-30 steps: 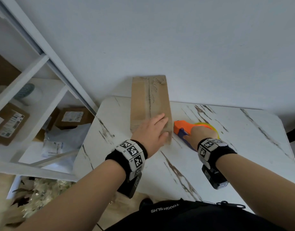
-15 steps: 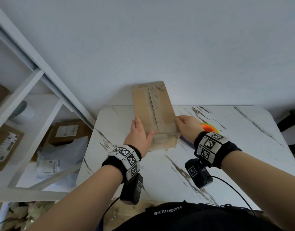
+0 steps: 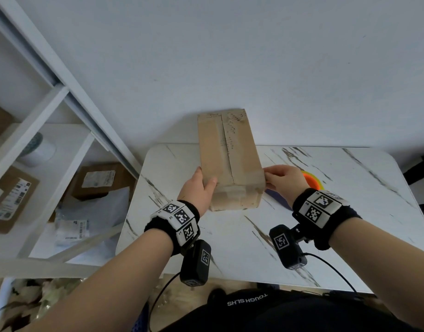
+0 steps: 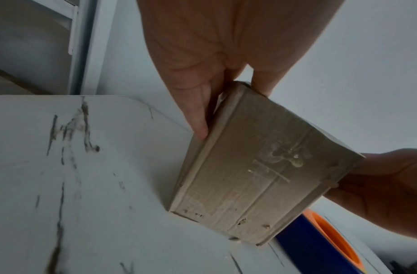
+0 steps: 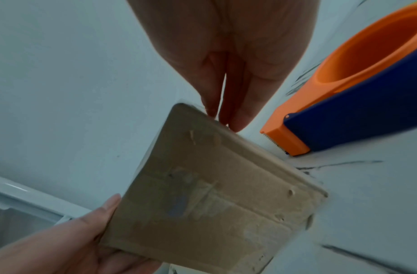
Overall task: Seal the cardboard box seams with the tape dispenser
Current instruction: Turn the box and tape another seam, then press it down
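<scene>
A long brown cardboard box (image 3: 227, 159) lies lengthwise on the marble table (image 3: 326, 224), old tape along its top seam and over its near end (image 4: 261, 176). My left hand (image 3: 202, 185) grips the near left corner, thumb on top and fingers down the left side. My right hand (image 3: 278, 176) holds the near right edge; its fingers (image 5: 235, 115) lie straight against the side of the box (image 5: 214, 194). The orange and blue tape dispenser (image 5: 355, 111) sits on the table just right of the box, behind my right hand, with nobody holding it.
A white shelf unit (image 3: 50, 116) stands left of the table, with labelled parcels (image 3: 96, 180) and plastic mailers on it. A white wall runs right behind the box's far end. Bare tabletop lies to the right and toward me.
My right hand has let go of the tape dispenser and come to the box's right edge. My left hand slid from flat on top to the left side. The box has come nearer me.
</scene>
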